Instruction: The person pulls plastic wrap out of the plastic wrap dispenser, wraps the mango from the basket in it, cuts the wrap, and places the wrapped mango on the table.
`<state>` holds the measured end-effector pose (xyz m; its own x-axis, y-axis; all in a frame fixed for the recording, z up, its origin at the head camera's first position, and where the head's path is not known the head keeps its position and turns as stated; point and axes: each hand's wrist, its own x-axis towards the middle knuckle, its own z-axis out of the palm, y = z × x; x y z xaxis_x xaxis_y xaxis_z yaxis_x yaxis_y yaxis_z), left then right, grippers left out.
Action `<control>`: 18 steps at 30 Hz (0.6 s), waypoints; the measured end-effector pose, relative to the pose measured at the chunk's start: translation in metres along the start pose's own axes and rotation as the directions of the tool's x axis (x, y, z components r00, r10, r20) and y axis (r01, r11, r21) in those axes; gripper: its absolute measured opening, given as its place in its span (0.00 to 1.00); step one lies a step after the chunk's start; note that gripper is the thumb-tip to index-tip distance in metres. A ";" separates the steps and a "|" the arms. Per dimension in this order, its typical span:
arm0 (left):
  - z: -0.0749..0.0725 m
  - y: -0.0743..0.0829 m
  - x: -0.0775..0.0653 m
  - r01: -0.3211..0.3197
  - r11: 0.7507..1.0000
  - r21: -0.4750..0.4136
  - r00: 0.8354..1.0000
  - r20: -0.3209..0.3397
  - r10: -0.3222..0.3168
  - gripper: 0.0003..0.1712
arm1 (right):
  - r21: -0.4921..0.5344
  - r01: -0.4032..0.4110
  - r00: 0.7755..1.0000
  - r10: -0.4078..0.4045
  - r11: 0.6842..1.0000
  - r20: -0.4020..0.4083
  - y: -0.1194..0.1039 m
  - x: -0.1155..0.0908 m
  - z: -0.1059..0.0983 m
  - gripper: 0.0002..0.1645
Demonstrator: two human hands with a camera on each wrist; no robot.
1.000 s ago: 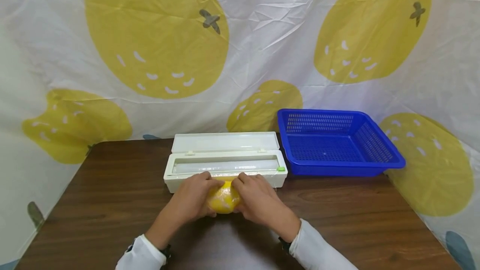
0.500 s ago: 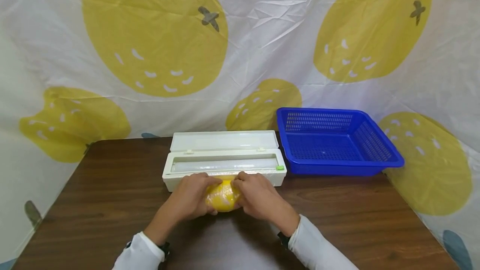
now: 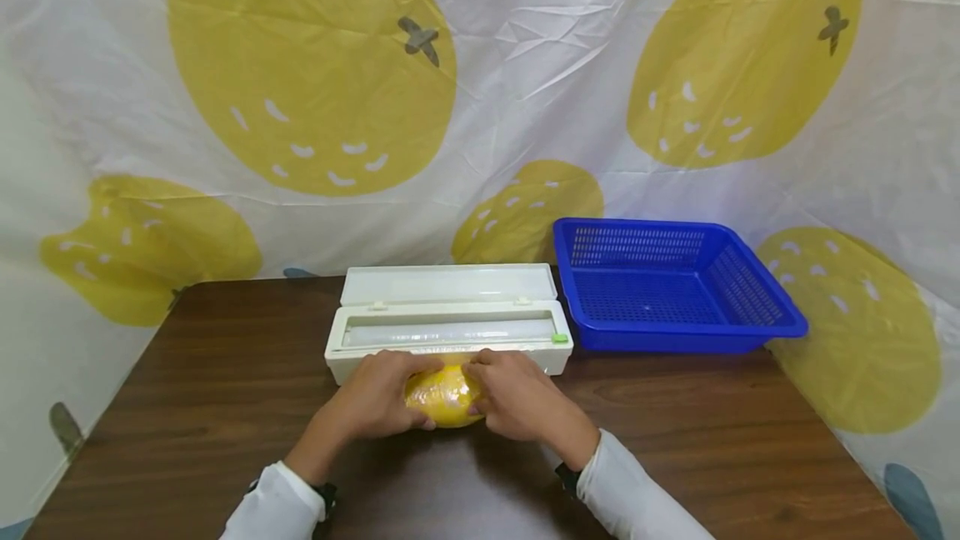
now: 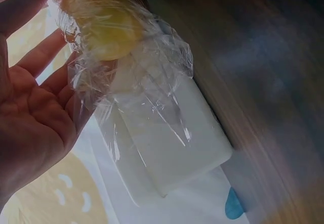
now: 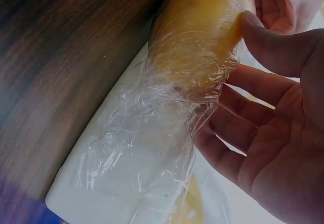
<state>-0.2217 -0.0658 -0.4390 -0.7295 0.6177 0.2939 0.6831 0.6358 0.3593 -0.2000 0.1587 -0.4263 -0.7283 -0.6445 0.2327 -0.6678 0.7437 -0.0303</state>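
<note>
A smooth, rounded yellow thing (image 3: 444,397), like a fruit or vegetable, is wrapped in clear cling film just in front of the white cling film dispenser (image 3: 347,369). My left hand (image 3: 381,400) grips its left end, thumb on the near side. From the right, my right hand (image 3: 519,398) holds the other end between thumb and fingers. Loose, crinkled cling film (image 5: 131,125) sticks out past the yellow thing in both wrist views, overlapping the dispenser. The fingers hide both ends of the yellow thing in the head view.
The dispenser's lid (image 3: 450,283) stands raised at the back, showing the film roll (image 3: 450,332) inside and a green slider (image 3: 559,338) at the right. A blue plastic basket (image 3: 693,340) is to its right. A fruit-patterned cloth (image 3: 525,65) hangs behind the brown table (image 3: 240,373).
The yellow thing has turned slightly between my hands, and more of its left side now shows. Both hands stay at nearly the same place in front of the dispenser.
</note>
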 end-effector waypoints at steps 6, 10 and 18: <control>-0.003 -0.001 0.000 -0.007 0.998 -0.066 1.000 0.026 0.009 0.34 | 0.031 -0.004 1.000 0.004 1.000 0.011 0.003 0.000 0.002 0.13; -0.004 -0.006 0.000 -0.002 0.992 -0.124 0.999 0.051 0.009 0.33 | 0.056 0.010 1.000 -0.009 0.998 -0.010 0.005 0.000 0.003 0.11; -0.005 -0.013 0.000 -0.009 0.985 -0.172 0.996 0.090 0.025 0.33 | 0.133 0.016 1.000 -0.014 0.991 -0.017 0.009 0.001 0.005 0.11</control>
<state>-0.2311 -0.0766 -0.4392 -0.7063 0.6722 0.2219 0.6734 0.5414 0.5033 -0.2071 0.1642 -0.4311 -0.7164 -0.6515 0.2497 -0.6938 0.7032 -0.1557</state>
